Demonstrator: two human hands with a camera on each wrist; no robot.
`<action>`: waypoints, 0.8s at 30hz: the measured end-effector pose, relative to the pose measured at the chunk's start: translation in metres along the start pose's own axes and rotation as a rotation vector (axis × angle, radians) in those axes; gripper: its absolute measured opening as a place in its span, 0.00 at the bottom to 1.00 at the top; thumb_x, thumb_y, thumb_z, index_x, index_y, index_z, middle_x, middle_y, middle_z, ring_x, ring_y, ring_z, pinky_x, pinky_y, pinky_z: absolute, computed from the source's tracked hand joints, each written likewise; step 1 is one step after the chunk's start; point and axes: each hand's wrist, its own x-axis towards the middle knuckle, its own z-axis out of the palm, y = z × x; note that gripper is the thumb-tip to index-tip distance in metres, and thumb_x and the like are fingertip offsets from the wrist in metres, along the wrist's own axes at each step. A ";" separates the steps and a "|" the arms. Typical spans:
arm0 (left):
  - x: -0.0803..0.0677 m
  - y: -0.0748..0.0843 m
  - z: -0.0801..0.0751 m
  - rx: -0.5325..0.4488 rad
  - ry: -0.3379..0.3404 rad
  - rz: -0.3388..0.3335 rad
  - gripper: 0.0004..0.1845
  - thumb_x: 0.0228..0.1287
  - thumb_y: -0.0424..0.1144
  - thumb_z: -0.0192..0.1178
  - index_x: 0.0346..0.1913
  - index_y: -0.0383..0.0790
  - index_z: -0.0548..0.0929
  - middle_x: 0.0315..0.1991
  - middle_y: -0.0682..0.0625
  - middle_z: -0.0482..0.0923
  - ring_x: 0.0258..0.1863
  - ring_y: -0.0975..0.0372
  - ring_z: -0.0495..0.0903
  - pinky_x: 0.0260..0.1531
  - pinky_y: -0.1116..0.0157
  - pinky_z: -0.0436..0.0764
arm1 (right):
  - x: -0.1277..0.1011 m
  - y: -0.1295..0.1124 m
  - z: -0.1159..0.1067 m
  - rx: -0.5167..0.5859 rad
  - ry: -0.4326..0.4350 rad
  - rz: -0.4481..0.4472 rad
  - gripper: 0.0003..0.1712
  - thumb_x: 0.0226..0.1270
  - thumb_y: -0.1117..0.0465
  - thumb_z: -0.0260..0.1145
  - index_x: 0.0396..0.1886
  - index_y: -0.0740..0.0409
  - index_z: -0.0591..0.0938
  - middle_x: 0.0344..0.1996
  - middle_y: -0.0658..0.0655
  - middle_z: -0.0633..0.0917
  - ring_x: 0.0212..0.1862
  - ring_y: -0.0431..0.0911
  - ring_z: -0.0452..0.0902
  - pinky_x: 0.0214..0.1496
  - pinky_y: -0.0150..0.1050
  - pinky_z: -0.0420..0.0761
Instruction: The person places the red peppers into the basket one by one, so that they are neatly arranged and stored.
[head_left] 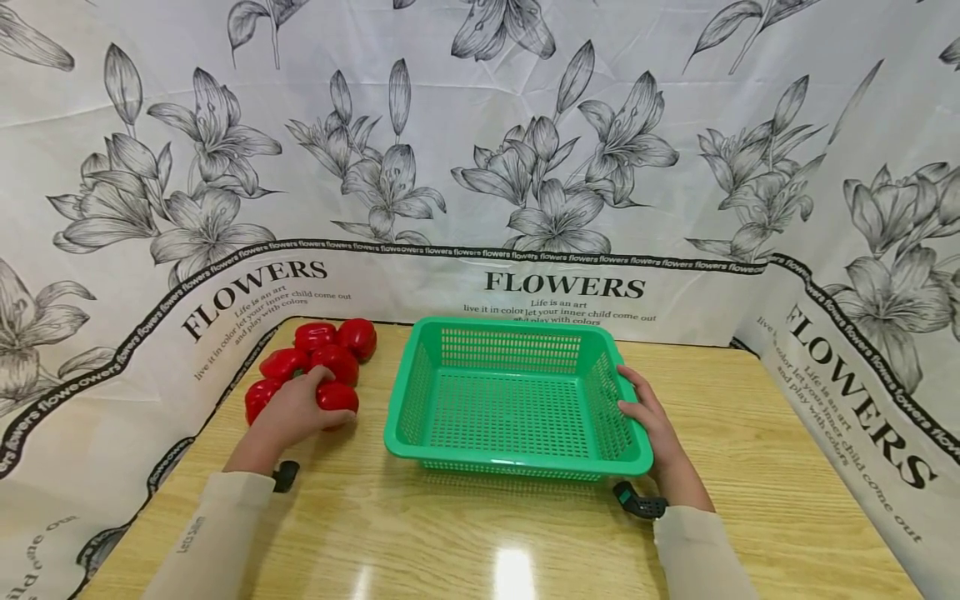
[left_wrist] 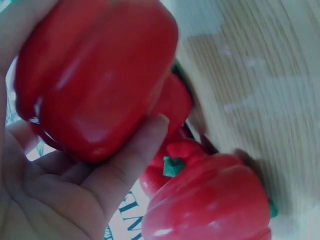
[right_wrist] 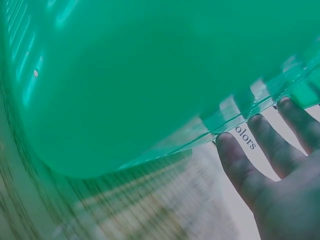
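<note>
Worktop [head_left: 750, 467]: carries all items; printed cloth [head_left: 480, 167] stands behind it at 12 o'clock and along both sides.
Basket [head_left: 517, 400]: at the worktop's centre.
Peppers [head_left: 315, 358]: clustered at 9 to 10 o'clock from the basket, near the far left corner, touching one another.
Left hand [head_left: 296, 412]: at the cluster's 6 o'clock edge, grip around the nearest pepper [head_left: 337, 396].
Right hand [head_left: 652, 425]: at 3 o'clock of the basket, fingers against its side wall.

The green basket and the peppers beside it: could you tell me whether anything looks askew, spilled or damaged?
Nothing stands out. The green basket sits flat and empty, the red peppers lie heaped at its left, intact, and nothing is spilled on the wooden table.
</note>
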 end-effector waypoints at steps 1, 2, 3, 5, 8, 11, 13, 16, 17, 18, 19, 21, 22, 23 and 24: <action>0.000 0.000 0.000 -0.009 0.006 -0.006 0.46 0.48 0.67 0.67 0.64 0.43 0.66 0.55 0.39 0.77 0.53 0.46 0.74 0.49 0.44 0.78 | 0.000 0.000 0.000 -0.001 0.001 0.000 0.31 0.76 0.59 0.47 0.76 0.44 0.53 0.65 0.48 0.59 0.55 0.39 0.69 0.49 0.34 0.79; 0.000 -0.001 0.000 -0.021 0.010 -0.010 0.47 0.48 0.68 0.66 0.64 0.42 0.66 0.54 0.39 0.77 0.53 0.46 0.74 0.49 0.44 0.78 | 0.000 0.000 0.000 0.001 -0.001 0.003 0.31 0.76 0.59 0.47 0.76 0.44 0.53 0.65 0.48 0.59 0.55 0.40 0.70 0.49 0.34 0.79; 0.000 -0.001 0.000 -0.032 0.016 -0.018 0.47 0.48 0.70 0.64 0.64 0.42 0.67 0.54 0.39 0.77 0.52 0.46 0.75 0.49 0.44 0.78 | 0.000 0.000 0.000 0.000 -0.003 0.004 0.31 0.76 0.59 0.47 0.76 0.44 0.53 0.66 0.49 0.59 0.55 0.40 0.70 0.49 0.34 0.80; 0.001 -0.002 -0.001 -0.059 0.027 -0.040 0.49 0.48 0.73 0.61 0.64 0.42 0.66 0.55 0.38 0.77 0.52 0.46 0.75 0.50 0.44 0.78 | 0.001 0.001 0.000 -0.004 -0.009 0.004 0.31 0.76 0.58 0.46 0.76 0.44 0.52 0.67 0.50 0.58 0.55 0.40 0.71 0.48 0.35 0.80; 0.001 -0.002 -0.002 -0.117 0.038 -0.087 0.52 0.47 0.77 0.57 0.65 0.40 0.66 0.57 0.37 0.75 0.54 0.45 0.74 0.51 0.43 0.77 | 0.001 0.000 0.001 -0.004 -0.019 0.009 0.31 0.77 0.58 0.46 0.76 0.43 0.52 0.68 0.52 0.57 0.55 0.40 0.71 0.48 0.36 0.81; 0.002 0.001 -0.005 -0.177 0.034 -0.129 0.54 0.45 0.80 0.55 0.65 0.41 0.66 0.59 0.38 0.73 0.55 0.45 0.72 0.52 0.45 0.78 | 0.001 0.000 0.001 -0.006 -0.019 0.008 0.31 0.77 0.57 0.47 0.76 0.43 0.52 0.69 0.53 0.56 0.55 0.41 0.72 0.48 0.37 0.81; 0.002 0.002 -0.006 -0.209 0.028 -0.143 0.54 0.45 0.81 0.53 0.65 0.41 0.67 0.59 0.38 0.73 0.56 0.46 0.71 0.51 0.47 0.78 | 0.000 -0.001 0.001 -0.004 -0.020 0.009 0.31 0.77 0.57 0.47 0.76 0.43 0.52 0.69 0.53 0.56 0.55 0.41 0.72 0.48 0.37 0.81; 0.003 0.004 -0.009 -0.265 0.012 -0.155 0.53 0.45 0.80 0.53 0.64 0.41 0.68 0.60 0.38 0.72 0.57 0.45 0.69 0.51 0.48 0.77 | 0.000 -0.001 0.001 -0.006 -0.019 0.008 0.31 0.77 0.57 0.47 0.76 0.43 0.52 0.69 0.53 0.56 0.55 0.41 0.72 0.48 0.37 0.81; 0.003 0.004 -0.009 -0.287 0.006 -0.159 0.53 0.46 0.80 0.53 0.64 0.41 0.68 0.60 0.38 0.71 0.58 0.45 0.68 0.51 0.48 0.77 | 0.000 -0.001 0.001 -0.006 -0.019 0.008 0.32 0.77 0.57 0.47 0.76 0.43 0.52 0.69 0.53 0.56 0.55 0.41 0.72 0.48 0.37 0.81; 0.004 0.005 -0.010 -0.311 0.001 -0.165 0.53 0.47 0.80 0.53 0.65 0.41 0.67 0.61 0.38 0.70 0.59 0.45 0.67 0.52 0.48 0.76 | 0.000 0.000 0.000 -0.007 -0.019 0.007 0.32 0.77 0.57 0.47 0.76 0.43 0.52 0.69 0.53 0.56 0.55 0.41 0.72 0.48 0.36 0.81; 0.004 0.005 -0.010 -0.332 -0.002 -0.170 0.53 0.47 0.79 0.53 0.66 0.41 0.67 0.62 0.38 0.69 0.60 0.45 0.66 0.53 0.47 0.76 | 0.000 0.000 0.000 -0.009 -0.017 0.006 0.32 0.77 0.57 0.47 0.76 0.43 0.52 0.69 0.53 0.56 0.55 0.41 0.72 0.48 0.36 0.81; 0.004 0.006 -0.010 -0.388 -0.014 -0.181 0.53 0.49 0.78 0.54 0.68 0.41 0.65 0.64 0.38 0.66 0.62 0.44 0.64 0.56 0.47 0.74 | 0.000 0.000 0.000 -0.013 -0.014 0.004 0.32 0.77 0.57 0.47 0.76 0.43 0.52 0.69 0.54 0.56 0.55 0.41 0.72 0.47 0.36 0.81; 0.004 0.006 -0.011 -0.416 -0.018 -0.184 0.53 0.49 0.77 0.54 0.69 0.40 0.64 0.65 0.37 0.65 0.62 0.44 0.63 0.57 0.46 0.73 | 0.000 0.000 0.000 -0.012 -0.014 0.004 0.32 0.77 0.57 0.47 0.76 0.43 0.52 0.69 0.53 0.56 0.55 0.41 0.72 0.47 0.36 0.81; 0.004 0.007 -0.011 -0.437 -0.025 -0.185 0.53 0.50 0.76 0.54 0.70 0.40 0.63 0.66 0.37 0.65 0.63 0.44 0.63 0.58 0.47 0.73 | 0.000 0.000 0.000 -0.012 -0.016 0.005 0.32 0.77 0.57 0.47 0.76 0.43 0.52 0.69 0.53 0.56 0.55 0.41 0.72 0.48 0.36 0.81; 0.004 0.007 -0.011 -0.464 -0.034 -0.186 0.53 0.51 0.75 0.55 0.71 0.40 0.62 0.67 0.38 0.64 0.64 0.44 0.62 0.59 0.47 0.72 | 0.000 0.000 0.000 -0.010 -0.017 0.005 0.32 0.77 0.56 0.47 0.76 0.43 0.52 0.69 0.52 0.56 0.55 0.41 0.71 0.48 0.36 0.81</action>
